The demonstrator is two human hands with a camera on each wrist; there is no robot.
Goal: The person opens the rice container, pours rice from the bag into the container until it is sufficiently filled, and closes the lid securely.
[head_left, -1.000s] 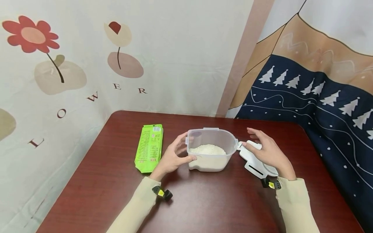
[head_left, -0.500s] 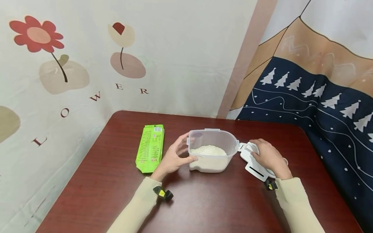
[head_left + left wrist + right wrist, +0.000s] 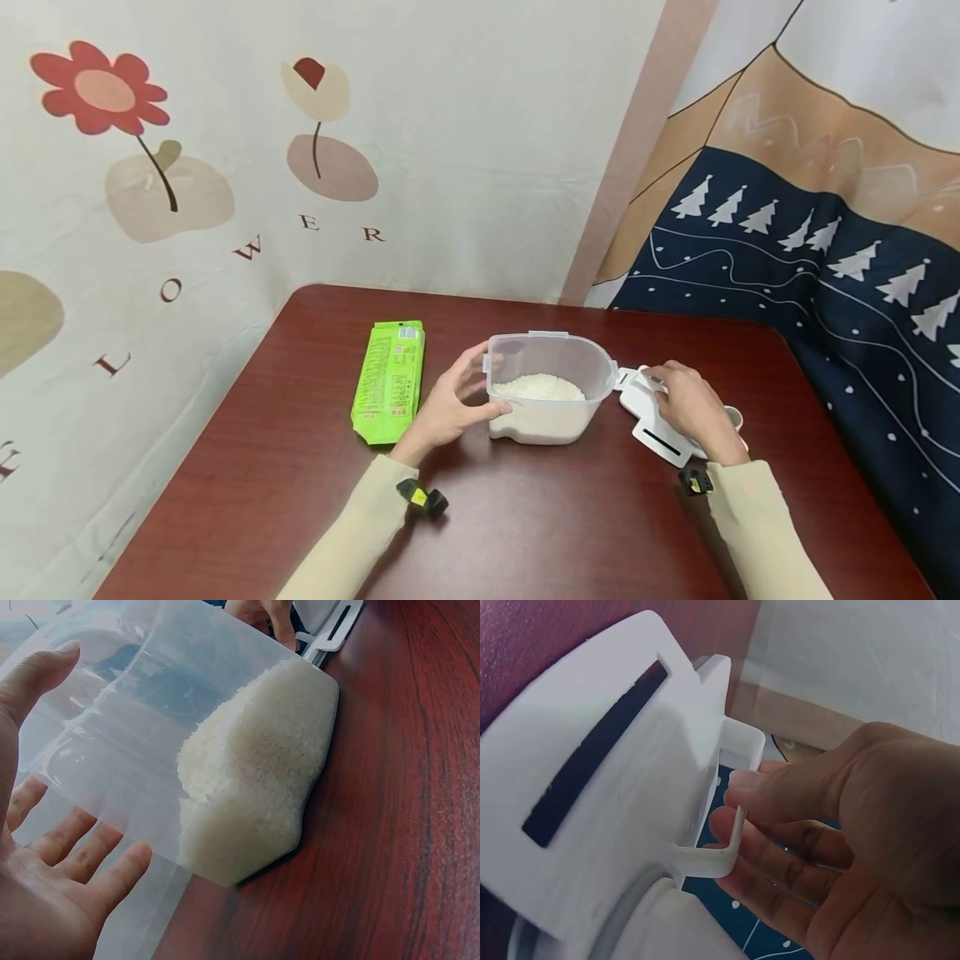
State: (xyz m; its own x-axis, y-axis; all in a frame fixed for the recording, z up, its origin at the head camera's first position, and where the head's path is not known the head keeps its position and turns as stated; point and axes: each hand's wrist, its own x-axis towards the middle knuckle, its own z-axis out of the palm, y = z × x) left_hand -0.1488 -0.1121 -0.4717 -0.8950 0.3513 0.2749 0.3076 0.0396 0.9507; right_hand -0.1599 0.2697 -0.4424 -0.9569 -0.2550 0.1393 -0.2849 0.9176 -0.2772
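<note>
A clear plastic rice container (image 3: 551, 425), partly filled with white rice (image 3: 542, 387), stands upright on the table. My left hand (image 3: 453, 408) holds its left end, thumb on the near side and fingers on the far side. In the left wrist view, the thumb (image 3: 52, 671) and fingers spread along the container wall. At the container's right end lies a white plastic lid (image 3: 652, 417), joined there and folded outward. My right hand (image 3: 693, 404) is over it. The right wrist view has thumb and fingers gripping the lid's loop handle (image 3: 735, 832), near a dark slot.
A bright green printed packet (image 3: 388, 383) lies flat left of the container. The dark red-brown table (image 3: 555, 525) meets a pale flower-print curtain (image 3: 465, 167) behind and a navy tree-print cloth (image 3: 757, 242) at the right.
My right hand has lowered from above the lid and closed its fingers on the handle. The left hand keeps its hold on the container. The head view has shifted slightly.
</note>
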